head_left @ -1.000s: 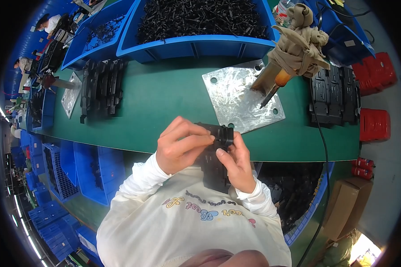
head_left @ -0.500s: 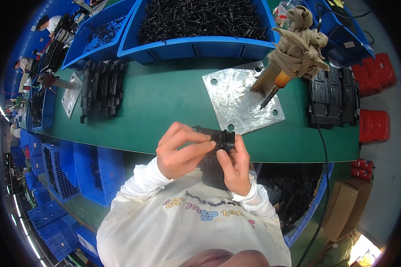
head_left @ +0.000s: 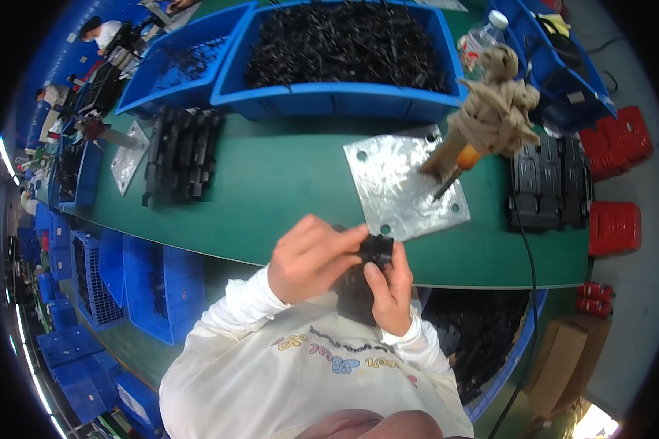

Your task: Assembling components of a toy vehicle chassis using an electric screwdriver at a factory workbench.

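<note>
Close to my body, just off the near table edge, is a black plastic housing [head_left: 356, 295]. It is held upright, with a rounded black end at its top. My right hand [head_left: 392, 293] grips it from the right side, its thumb on the front near the upper end. At the same upper end, the fingers of my left hand [head_left: 307, 257] are bent, with index finger and thumb close together against the housing. Whatever small thing may be between those fingertips is hidden. The housing's far side is out of sight.
A metal plate [head_left: 410, 186] lies ahead on the green table [head_left: 285, 183], under a cloth-wrapped soldering iron [head_left: 467, 157] on a stand. Stacked black housings stand left [head_left: 181, 157] and right [head_left: 549, 179]. Blue bins [head_left: 337, 102] of small black parts line the back; a cable [head_left: 532, 271] hangs at right.
The whole scene sits a little lower in the picture. My left fingers have shifted on the upper end of the housing, with the index finger now higher. My right hand keeps its grip.
</note>
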`<action>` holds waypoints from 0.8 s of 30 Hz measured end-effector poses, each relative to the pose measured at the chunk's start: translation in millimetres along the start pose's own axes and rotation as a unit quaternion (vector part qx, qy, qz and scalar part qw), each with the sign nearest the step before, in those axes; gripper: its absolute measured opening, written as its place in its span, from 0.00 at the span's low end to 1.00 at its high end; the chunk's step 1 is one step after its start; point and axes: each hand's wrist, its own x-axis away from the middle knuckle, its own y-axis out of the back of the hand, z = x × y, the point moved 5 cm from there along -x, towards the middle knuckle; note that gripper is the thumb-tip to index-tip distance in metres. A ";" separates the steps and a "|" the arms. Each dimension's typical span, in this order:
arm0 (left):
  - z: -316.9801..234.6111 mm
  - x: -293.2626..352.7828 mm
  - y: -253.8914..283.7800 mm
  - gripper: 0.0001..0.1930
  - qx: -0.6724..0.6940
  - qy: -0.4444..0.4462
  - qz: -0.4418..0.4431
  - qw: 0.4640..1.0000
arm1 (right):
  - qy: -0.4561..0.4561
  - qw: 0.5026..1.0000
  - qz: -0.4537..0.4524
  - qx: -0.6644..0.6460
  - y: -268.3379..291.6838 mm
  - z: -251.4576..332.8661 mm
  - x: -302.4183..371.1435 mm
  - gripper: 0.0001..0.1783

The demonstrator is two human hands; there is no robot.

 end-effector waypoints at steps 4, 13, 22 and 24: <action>1.2 5.0 -0.5 0.23 0.001 -0.043 0.018 0.999 | 0.000 1.000 0.001 -0.012 -2.9 4.7 -0.1 0.19; 1.0 10.2 2.1 0.21 0.019 -0.031 0.021 0.999 | 0.009 0.999 -0.014 0.037 3.0 -6.9 4.5 0.23; 0.4 10.6 0.9 0.19 0.023 -0.065 0.039 0.997 | 0.008 0.993 -0.118 0.014 0.9 -13.5 -0.4 0.11; -0.5 13.1 1.3 0.21 0.010 -0.073 0.031 0.997 | -0.027 0.996 -0.068 0.051 16.9 -36.7 6.0 0.30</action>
